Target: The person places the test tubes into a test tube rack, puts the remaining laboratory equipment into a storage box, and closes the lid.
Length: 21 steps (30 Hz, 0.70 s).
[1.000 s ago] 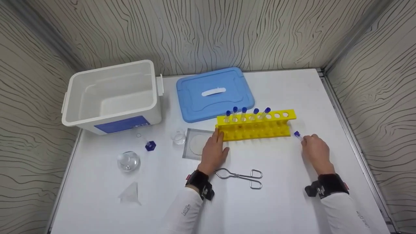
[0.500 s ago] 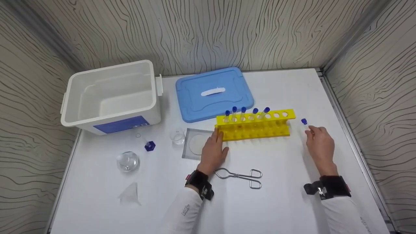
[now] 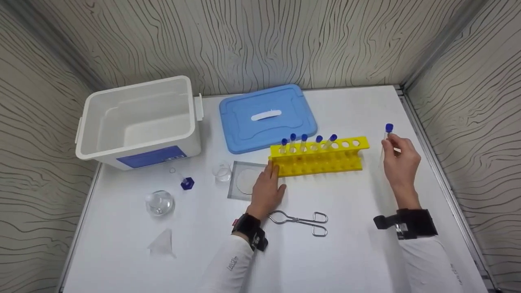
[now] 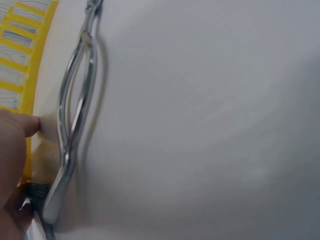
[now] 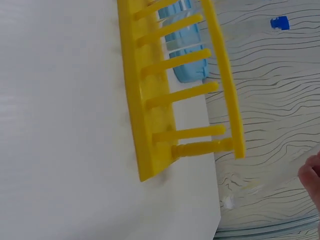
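Between thumb and fingers, my right hand point(image 3: 401, 165) pinches a clear test tube with a blue cap point(image 3: 389, 128), held upright to the right of the yellow test tube rack point(image 3: 321, 165). In the right wrist view the tube's clear body point(image 5: 265, 186) slants down from the fingertips. Several blue-capped tubes point(image 3: 304, 138) stand in the rack's left and middle holes, some tilted. My left hand point(image 3: 266, 191) rests against the rack's left end, its fingers fairly straight and thumb apart. Just below lie metal crucible tongs point(image 3: 299, 220). Under the left hand is a partly covered wire gauze point(image 3: 246, 181).
A white bin point(image 3: 138, 118) stands at the back left, beside a blue lid point(image 3: 268, 116). On the left are a small beaker point(image 3: 222, 172), a graduated cylinder with a purple base point(image 3: 187, 183), a round glass flask point(image 3: 160, 202) and a funnel point(image 3: 163, 243).
My right hand has moved away from me and slightly right, raising the capped tube from a slant to upright. The left hand and rack stay put.
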### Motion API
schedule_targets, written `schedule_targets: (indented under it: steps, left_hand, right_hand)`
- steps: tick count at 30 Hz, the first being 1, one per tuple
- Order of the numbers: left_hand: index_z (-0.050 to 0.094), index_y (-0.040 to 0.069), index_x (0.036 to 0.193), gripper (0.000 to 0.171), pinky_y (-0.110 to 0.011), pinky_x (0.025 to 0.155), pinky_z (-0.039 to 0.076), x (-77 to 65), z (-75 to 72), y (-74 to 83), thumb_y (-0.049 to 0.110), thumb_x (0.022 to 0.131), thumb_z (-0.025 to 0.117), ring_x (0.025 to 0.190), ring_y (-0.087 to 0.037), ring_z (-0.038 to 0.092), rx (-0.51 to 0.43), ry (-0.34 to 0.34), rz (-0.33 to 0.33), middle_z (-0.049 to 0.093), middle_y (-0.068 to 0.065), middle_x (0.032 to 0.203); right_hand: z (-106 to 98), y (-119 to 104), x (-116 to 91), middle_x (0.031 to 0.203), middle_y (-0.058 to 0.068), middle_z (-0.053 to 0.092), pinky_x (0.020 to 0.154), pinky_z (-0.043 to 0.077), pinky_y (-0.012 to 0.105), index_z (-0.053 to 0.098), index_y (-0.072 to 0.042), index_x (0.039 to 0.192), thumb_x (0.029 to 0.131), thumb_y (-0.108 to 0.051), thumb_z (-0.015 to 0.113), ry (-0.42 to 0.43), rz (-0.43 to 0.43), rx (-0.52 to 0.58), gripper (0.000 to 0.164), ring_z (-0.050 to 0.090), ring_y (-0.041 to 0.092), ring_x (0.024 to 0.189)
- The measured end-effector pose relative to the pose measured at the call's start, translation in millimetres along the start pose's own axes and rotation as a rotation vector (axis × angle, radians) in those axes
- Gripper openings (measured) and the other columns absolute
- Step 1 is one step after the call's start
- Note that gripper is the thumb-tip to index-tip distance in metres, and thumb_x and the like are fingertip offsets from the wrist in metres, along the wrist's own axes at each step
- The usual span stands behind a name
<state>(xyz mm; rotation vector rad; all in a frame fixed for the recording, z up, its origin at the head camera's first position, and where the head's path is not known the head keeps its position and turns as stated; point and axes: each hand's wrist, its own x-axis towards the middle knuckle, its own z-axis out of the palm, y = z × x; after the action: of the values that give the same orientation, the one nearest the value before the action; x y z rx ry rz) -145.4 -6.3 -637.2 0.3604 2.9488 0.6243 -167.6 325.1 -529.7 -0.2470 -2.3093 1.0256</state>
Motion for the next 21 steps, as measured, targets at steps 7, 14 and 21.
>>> schedule_targets:
  steps: [7, 14, 21]
  left_hand:
    - [0.031, 0.009, 0.155, 0.070, -0.039, 0.116, 0.041, 0.7, 0.5, 0.0, 0.040, 0.099, 0.058, 0.139, -0.028, 0.047, 0.015, 0.024, 0.011, 0.022, -0.013, 0.166]
    - [0.030, 0.009, 0.156, 0.071, -0.038, 0.115, 0.043, 0.5, 1.1, 0.0, 0.039, 0.099, 0.058, 0.137, -0.028, 0.048, 0.008, 0.018, 0.000, 0.021, -0.013, 0.166]
    - [0.030, 0.009, 0.156, 0.070, -0.039, 0.115, 0.042, 0.8, -0.2, 0.6, 0.039, 0.099, 0.058, 0.138, -0.028, 0.046, 0.004, 0.011, 0.000, 0.020, -0.013, 0.166]
  right_hand:
    - [9, -29, 10, 0.097, 0.003, 0.067, 0.078, 0.047, 0.001, 0.070, 0.004, 0.114, 0.095, -0.014, 0.066, 0.027, -0.042, 0.166, 0.027, 0.058, -0.011, 0.090]
    - [19, -48, 14, 0.099, -0.014, 0.064, 0.083, 0.050, 0.006, 0.070, 0.002, 0.113, 0.095, -0.012, 0.065, 0.005, -0.009, 0.272, 0.023, 0.062, -0.003, 0.094]
    - [28, -57, 13, 0.098, -0.020, 0.064, 0.086, 0.051, 0.008, 0.069, 0.003, 0.113, 0.096, -0.014, 0.064, -0.018, -0.023, 0.331, 0.025, 0.065, 0.003, 0.095]
